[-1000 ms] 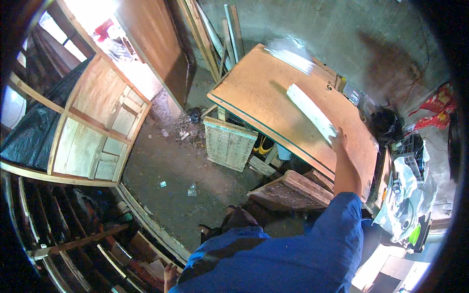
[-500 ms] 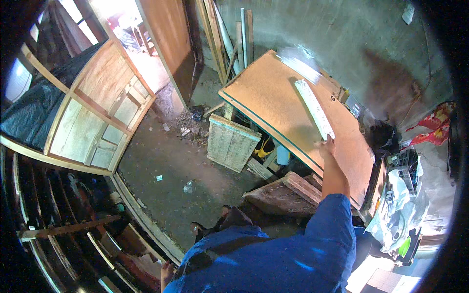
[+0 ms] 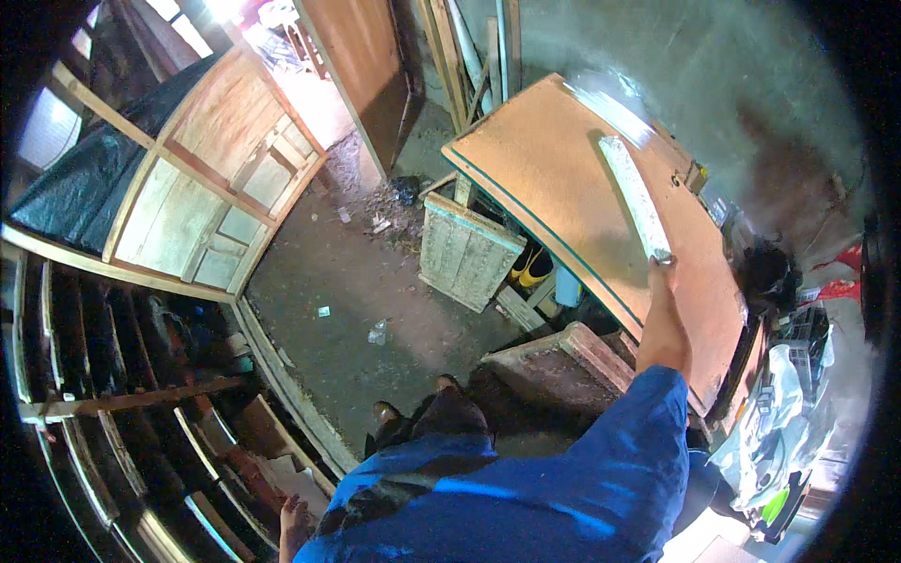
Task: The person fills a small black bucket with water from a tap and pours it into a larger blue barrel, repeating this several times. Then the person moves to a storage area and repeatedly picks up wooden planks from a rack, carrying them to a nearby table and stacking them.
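A long, narrow white strip (image 3: 633,199), rough and mottled on its surface, lies lengthwise on an orange-brown tabletop (image 3: 554,155) with a dark green edge. My right hand (image 3: 663,266) has its fingers closed on the strip's near end, the arm stretched forward over the board. My left hand (image 3: 294,518) hangs low at my left side, fingers loosely bent and a little apart, with nothing visible in it. Dark wooden slats are the nearest thing beside it.
A weathered wooden panel (image 3: 469,249) leans under the table's left side, beside yellow-and-black footwear (image 3: 535,268). Another worn wooden piece (image 3: 563,366) stands nearer me. Slatted framing (image 3: 122,408) is at left, a brown door (image 3: 361,75) at back, plastic bags (image 3: 774,422) at right.
The whole scene has shifted right and slightly up in view. My right hand stays at the strip's near end, and the strip keeps about the same place on the board. My left hand shows more.
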Demonstrator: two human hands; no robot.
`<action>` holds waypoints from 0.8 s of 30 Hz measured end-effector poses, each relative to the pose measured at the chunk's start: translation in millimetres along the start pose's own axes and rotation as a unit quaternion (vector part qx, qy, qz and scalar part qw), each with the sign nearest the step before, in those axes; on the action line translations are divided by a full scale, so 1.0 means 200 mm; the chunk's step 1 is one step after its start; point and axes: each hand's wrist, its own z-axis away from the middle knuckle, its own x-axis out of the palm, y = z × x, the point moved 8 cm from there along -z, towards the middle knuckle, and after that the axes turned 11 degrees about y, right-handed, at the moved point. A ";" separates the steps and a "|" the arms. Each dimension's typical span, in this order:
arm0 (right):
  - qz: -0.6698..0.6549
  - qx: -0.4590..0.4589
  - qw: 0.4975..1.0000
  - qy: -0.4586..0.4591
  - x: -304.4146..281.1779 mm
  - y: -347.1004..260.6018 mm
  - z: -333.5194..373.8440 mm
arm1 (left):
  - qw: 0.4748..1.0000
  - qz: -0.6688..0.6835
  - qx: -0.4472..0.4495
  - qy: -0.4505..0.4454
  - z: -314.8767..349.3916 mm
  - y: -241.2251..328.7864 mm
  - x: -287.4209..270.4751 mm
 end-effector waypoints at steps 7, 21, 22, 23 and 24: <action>-0.020 0.007 0.999 -0.037 0.12 0.01 -0.09 | 0.998 0.053 -0.012 0.023 0.14 0.12 0.02; -0.112 -0.071 0.990 0.051 -0.14 -0.65 0.49 | 0.999 -0.007 0.041 -0.035 0.06 0.09 0.22; -0.140 -0.095 0.983 0.064 -0.16 -0.72 0.52 | 0.994 0.071 0.061 -0.055 0.06 0.13 0.25; -0.119 -0.124 0.982 0.074 -0.18 -0.78 0.57 | 0.997 0.057 0.040 -0.041 0.04 0.11 0.24; -0.095 -0.157 0.979 0.086 -0.19 -0.84 0.61 | 0.999 0.043 0.019 -0.025 0.03 0.10 0.24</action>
